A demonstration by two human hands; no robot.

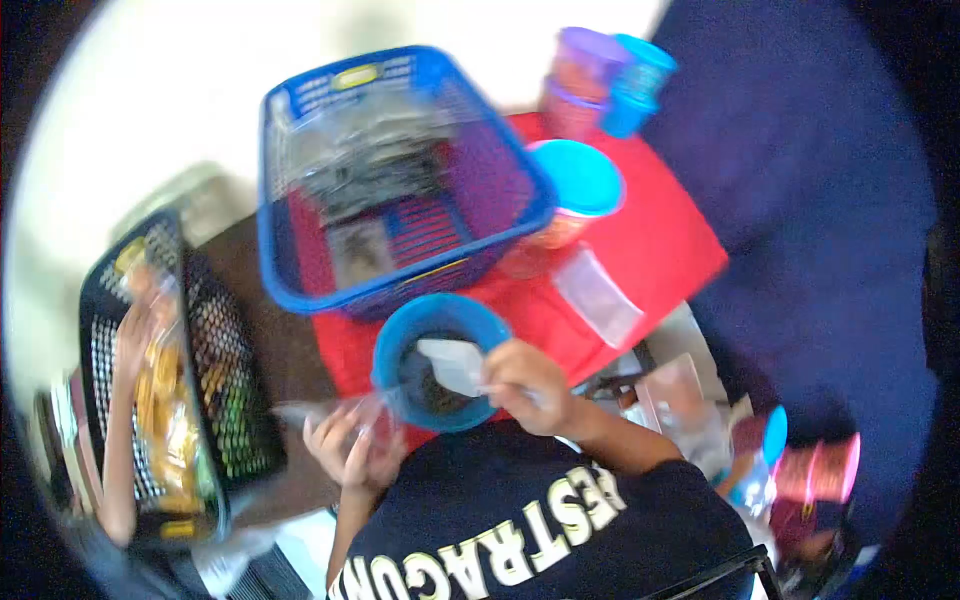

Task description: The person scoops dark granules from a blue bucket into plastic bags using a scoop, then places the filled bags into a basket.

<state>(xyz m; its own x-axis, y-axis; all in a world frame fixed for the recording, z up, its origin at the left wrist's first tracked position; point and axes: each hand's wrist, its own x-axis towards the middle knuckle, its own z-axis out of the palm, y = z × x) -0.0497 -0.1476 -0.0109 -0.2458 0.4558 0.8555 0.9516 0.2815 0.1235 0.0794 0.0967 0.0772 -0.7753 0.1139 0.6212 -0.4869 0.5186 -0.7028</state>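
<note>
A round blue tub [385, 350] with dark contents stands at the red cloth's near edge, close to my chest. My right hand [530, 385] is closed around the handle of a white scoop [452, 364], whose blade is over the tub's opening. To the tub's left, my left hand [350, 440] has its fingers bent around a clear plastic bag [378, 415]. The bag reaches up to the tub's rim. Blur hides whether anything is in the bag or on the scoop.
Beyond the tub, a blue basket [285, 299] holds clear packets of dark contents. Lidded jars with turquoise [580, 178] and purple [597, 52] tops stand right of it. Another person's arm [122, 400] reaches into a black basket [192, 290] with yellow packets at left. A white card [598, 298] lies on the red cloth [680, 245].
</note>
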